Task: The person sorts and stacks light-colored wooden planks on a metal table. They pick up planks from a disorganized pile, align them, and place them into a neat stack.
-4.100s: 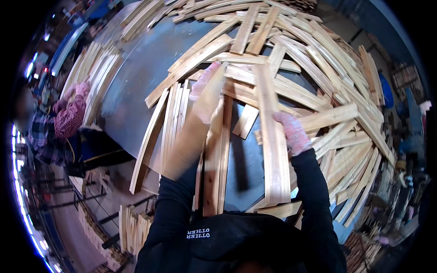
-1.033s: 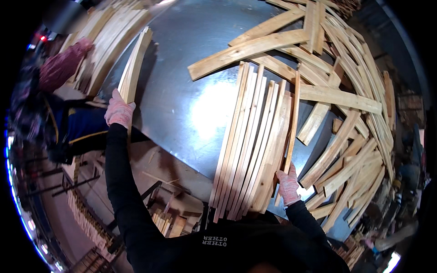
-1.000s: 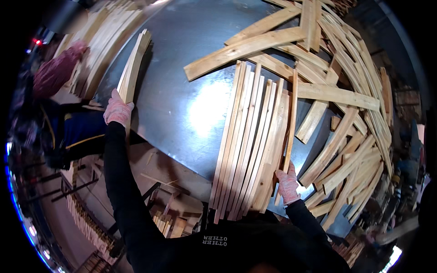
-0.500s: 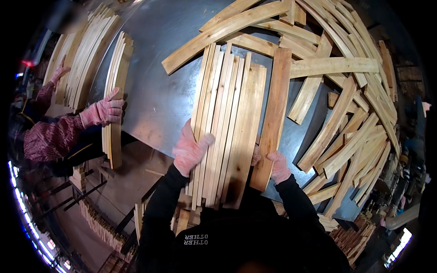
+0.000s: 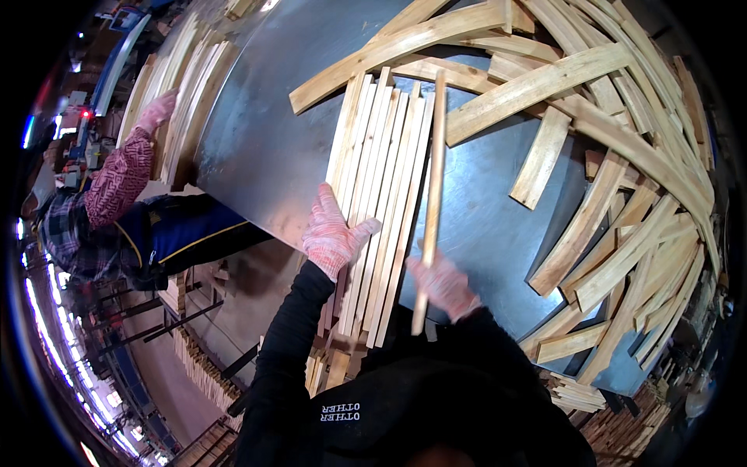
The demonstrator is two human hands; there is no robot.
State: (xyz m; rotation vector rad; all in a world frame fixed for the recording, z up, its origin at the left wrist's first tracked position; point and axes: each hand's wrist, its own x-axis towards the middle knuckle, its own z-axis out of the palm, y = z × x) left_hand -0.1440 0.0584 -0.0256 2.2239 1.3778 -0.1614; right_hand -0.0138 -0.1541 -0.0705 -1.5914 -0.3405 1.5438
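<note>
Where a broad face was shown half a second ago, only a narrow edge is now turned up by the single long tan wooden board (image 5: 433, 179). It is gripped near its closer end by the right hand (image 5: 443, 286), in a pink-and-white knit glove; the fingers are blurred but seem curled round it. By this turn, the board appears to have been brought into the same on-edge lie as the bundle of pale wooden boards (image 5: 380, 194) just to its left, a narrow gap being left between them. The bundle is steadied by the similarly gloved left hand (image 5: 334, 237), fingers extended along its left side, thumb spread over the edges. Whether the single board is touching the grey metal table (image 5: 490, 233) cannot be told. To the right, a jumbled pile of tan boards (image 5: 577, 224) is spread.
</note>
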